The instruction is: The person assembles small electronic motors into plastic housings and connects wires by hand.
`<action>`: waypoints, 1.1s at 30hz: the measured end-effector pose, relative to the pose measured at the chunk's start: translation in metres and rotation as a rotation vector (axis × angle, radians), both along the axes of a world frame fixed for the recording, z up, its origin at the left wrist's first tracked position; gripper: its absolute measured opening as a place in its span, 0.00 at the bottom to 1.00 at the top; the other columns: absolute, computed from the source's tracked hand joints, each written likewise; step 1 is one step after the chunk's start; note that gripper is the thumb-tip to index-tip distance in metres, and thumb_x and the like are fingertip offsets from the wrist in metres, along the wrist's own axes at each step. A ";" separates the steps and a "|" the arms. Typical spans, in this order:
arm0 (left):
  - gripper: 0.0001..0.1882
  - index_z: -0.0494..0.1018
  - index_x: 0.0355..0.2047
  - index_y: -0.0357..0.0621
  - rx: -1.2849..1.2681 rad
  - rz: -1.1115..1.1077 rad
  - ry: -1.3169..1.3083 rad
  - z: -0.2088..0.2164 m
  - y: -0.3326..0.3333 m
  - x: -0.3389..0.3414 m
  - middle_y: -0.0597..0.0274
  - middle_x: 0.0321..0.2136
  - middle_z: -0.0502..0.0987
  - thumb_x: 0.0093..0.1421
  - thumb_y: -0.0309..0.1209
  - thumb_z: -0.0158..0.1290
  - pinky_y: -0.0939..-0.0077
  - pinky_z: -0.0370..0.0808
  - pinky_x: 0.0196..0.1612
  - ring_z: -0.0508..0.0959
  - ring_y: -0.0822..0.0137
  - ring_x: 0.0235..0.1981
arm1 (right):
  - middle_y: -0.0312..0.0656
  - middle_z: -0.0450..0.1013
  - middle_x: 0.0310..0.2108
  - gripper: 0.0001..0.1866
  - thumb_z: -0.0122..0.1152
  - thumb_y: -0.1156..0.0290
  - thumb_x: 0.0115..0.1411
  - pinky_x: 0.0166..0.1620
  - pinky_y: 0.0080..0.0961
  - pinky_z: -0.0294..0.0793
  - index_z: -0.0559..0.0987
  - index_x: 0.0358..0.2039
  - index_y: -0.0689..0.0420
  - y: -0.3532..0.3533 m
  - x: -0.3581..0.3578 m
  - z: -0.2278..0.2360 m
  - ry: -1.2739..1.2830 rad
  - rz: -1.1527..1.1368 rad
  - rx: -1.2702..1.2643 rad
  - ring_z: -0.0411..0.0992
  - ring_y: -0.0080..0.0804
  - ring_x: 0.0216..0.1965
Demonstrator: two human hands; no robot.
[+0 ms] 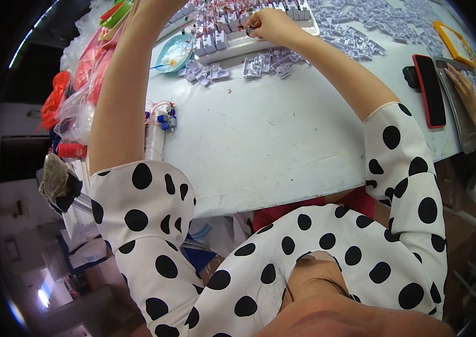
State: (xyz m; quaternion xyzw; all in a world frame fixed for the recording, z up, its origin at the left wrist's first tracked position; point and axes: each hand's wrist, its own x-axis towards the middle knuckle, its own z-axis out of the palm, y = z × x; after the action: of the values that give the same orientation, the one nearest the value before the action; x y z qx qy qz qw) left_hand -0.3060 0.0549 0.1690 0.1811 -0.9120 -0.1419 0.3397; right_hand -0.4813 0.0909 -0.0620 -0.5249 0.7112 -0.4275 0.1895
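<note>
My right hand [274, 25] is over a white tray [249, 47] at the far side of the table. Its thumb and fingers pinch together around something small and dark that I cannot make out. Rows of light grey plastic housings [213, 42] stand in the tray, with thin red wires [215, 16] rising among them. My left hand [162, 4] reaches to the upper edge of the view, left of the tray. Its fingers are cut off there, so their state is hidden. Loose grey plastic parts [257, 64] lie just in front of the tray.
A light blue bowl [165, 59] sits left of the tray. Many grey parts [356, 28] spread across the far right. Small blue and silver motors [166, 119] lie near my left forearm. A red-edged phone [429, 90], an orange frame [456, 44] and another person's hand [461, 84] are at right.
</note>
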 end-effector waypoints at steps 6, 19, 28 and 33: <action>0.15 0.80 0.43 0.30 -0.025 0.150 0.022 -0.014 0.006 0.017 0.56 0.28 0.84 0.56 0.27 0.61 0.76 0.76 0.34 0.81 0.71 0.28 | 0.51 0.79 0.33 0.06 0.62 0.71 0.53 0.47 0.42 0.76 0.81 0.28 0.59 -0.004 0.056 0.021 0.198 -0.248 -0.247 0.78 0.50 0.40; 0.16 0.79 0.44 0.28 0.119 0.069 0.118 -0.050 -0.010 0.039 0.58 0.25 0.81 0.57 0.25 0.61 0.79 0.76 0.28 0.80 0.73 0.26 | 0.53 0.80 0.34 0.08 0.62 0.67 0.56 0.45 0.45 0.77 0.84 0.34 0.56 -0.012 0.091 0.017 0.373 -0.361 -0.102 0.79 0.52 0.39; 0.17 0.79 0.44 0.27 0.883 -0.555 0.314 -0.056 -0.030 0.060 0.57 0.27 0.82 0.57 0.27 0.61 0.78 0.79 0.31 0.81 0.72 0.27 | 0.52 0.80 0.37 0.10 0.63 0.70 0.55 0.45 0.42 0.77 0.86 0.38 0.52 -0.022 0.058 0.010 0.354 -0.093 -0.007 0.79 0.50 0.41; 0.17 0.80 0.44 0.28 0.092 0.097 0.131 -0.052 -0.001 0.053 0.53 0.28 0.84 0.56 0.28 0.61 0.76 0.80 0.34 0.83 0.70 0.28 | 0.52 0.80 0.34 0.08 0.65 0.70 0.55 0.44 0.43 0.77 0.86 0.35 0.53 -0.016 0.057 0.013 0.411 -0.074 -0.128 0.79 0.50 0.39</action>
State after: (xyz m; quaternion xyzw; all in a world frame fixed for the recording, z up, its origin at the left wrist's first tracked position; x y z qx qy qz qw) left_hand -0.2529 0.0540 0.1170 0.2307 -0.8706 -0.1786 0.3962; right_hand -0.4240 0.0748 -0.0488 -0.5854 0.7253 -0.3623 -0.0089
